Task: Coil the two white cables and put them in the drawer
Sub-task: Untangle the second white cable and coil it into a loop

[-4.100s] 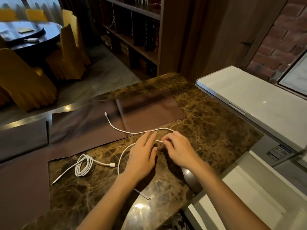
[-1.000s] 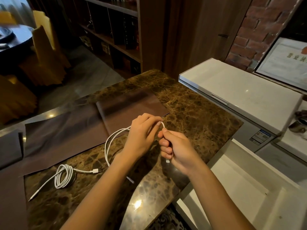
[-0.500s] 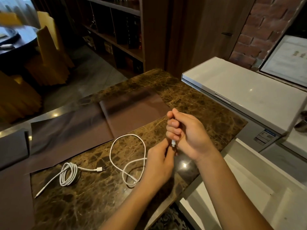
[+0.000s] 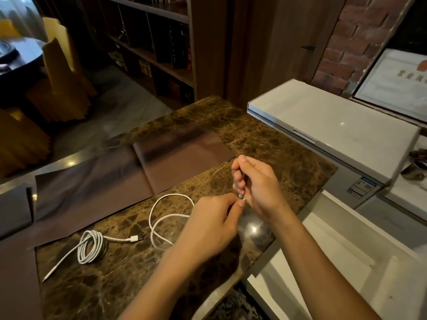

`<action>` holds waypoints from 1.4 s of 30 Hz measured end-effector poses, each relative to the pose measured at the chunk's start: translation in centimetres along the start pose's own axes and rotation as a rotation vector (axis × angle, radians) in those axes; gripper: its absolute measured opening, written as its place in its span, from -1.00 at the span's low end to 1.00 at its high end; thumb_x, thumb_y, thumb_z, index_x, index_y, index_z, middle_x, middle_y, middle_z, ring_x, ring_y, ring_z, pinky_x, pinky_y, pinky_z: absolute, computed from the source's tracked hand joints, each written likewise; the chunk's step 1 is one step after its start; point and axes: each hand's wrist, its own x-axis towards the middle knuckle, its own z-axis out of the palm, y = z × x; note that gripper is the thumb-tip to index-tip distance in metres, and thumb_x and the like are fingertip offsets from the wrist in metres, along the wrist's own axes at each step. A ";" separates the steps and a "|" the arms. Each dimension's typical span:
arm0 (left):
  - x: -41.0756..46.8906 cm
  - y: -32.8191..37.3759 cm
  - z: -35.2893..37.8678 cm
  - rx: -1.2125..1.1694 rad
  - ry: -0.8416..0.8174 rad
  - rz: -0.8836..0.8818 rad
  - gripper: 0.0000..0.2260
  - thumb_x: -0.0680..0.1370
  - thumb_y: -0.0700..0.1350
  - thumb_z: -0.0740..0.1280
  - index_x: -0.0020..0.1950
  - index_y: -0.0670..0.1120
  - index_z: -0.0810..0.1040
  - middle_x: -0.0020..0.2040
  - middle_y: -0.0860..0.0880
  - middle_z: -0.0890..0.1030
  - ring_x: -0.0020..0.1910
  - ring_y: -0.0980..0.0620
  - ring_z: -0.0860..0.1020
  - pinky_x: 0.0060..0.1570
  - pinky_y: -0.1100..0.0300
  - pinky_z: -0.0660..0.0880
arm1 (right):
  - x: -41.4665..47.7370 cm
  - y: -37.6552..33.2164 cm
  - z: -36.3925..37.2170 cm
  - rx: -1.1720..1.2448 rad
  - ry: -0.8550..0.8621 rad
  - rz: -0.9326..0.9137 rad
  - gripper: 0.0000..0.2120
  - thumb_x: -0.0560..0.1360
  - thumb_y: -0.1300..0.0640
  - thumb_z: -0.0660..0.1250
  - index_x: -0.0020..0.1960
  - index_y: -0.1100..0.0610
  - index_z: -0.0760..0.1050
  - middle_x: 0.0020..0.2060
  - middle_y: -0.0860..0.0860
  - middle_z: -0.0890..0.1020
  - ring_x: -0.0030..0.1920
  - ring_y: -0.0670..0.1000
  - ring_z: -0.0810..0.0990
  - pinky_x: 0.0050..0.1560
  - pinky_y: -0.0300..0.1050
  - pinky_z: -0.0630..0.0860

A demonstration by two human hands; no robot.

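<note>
A loose white cable (image 4: 161,220) lies in two wide loops on the brown marble counter (image 4: 265,144). My right hand (image 4: 258,188) grips one end of it in a fist, the plug tip showing below the fingers. My left hand (image 4: 212,225) pinches the cable right beside that plug. A second white cable (image 4: 91,248) lies coiled at the left, its USB plug pointing right and its thin tail trailing toward the front left. The white open drawer (image 4: 335,255) sits below the counter's right edge.
Dark brown mats (image 4: 129,172) cover the counter's far left part. A white machine (image 4: 332,128) stands on the right beyond the counter. Shelves, a brick wall, yellow chairs and a dark round table are farther back.
Over four seconds the stretched-out cable was gathered into loops. Since half a second ago my left hand rose slightly toward the plug under my right fist; the loops barely shifted.
</note>
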 end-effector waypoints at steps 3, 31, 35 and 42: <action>0.7 -0.5 -1.4 0.045 0.006 0.029 -0.75 0.66 0.05 0.24 -0.18 0.04 0.56 -0.43 0.11 0.50 -0.42 0.20 0.46 -0.38 0.34 0.27 | -0.3 0.5 0.0 -0.106 -0.066 0.009 -0.68 0.71 0.15 0.14 -0.16 0.15 0.53 -0.38 -0.01 0.51 -0.40 -0.08 0.40 -0.43 -0.22 0.35; 5.0 -2.9 -1.3 -0.453 0.194 0.031 -0.46 0.65 0.09 0.28 -0.48 -0.07 0.25 -0.56 0.11 0.27 -0.51 0.15 0.24 -0.41 0.20 0.24 | -5.5 1.5 3.0 0.056 -0.176 0.048 -0.66 0.66 0.00 0.14 -0.23 0.11 0.46 -0.46 -0.05 0.32 -0.47 -0.09 0.26 -0.41 -0.11 0.17; 4.3 -2.6 0.1 -0.626 0.280 -0.043 -0.49 0.67 0.06 0.22 -0.48 0.02 0.25 -0.54 0.08 0.28 -0.52 0.15 0.24 -0.45 0.27 0.22 | -5.7 1.3 3.2 0.153 -0.212 0.085 -0.69 0.63 0.01 0.16 -0.22 0.11 0.47 -0.45 -0.04 0.31 -0.46 -0.08 0.27 -0.41 -0.15 0.20; 2.8 -2.5 1.0 -0.765 0.369 -0.085 -0.56 0.71 -0.03 0.15 -0.38 -0.06 0.38 -0.49 0.04 0.41 -0.47 0.12 0.38 -0.42 0.27 0.33 | -5.1 0.3 3.2 0.266 -0.248 0.130 -0.68 0.65 0.04 0.17 -0.22 0.13 0.48 -0.45 -0.02 0.32 -0.47 -0.08 0.29 -0.43 -0.16 0.21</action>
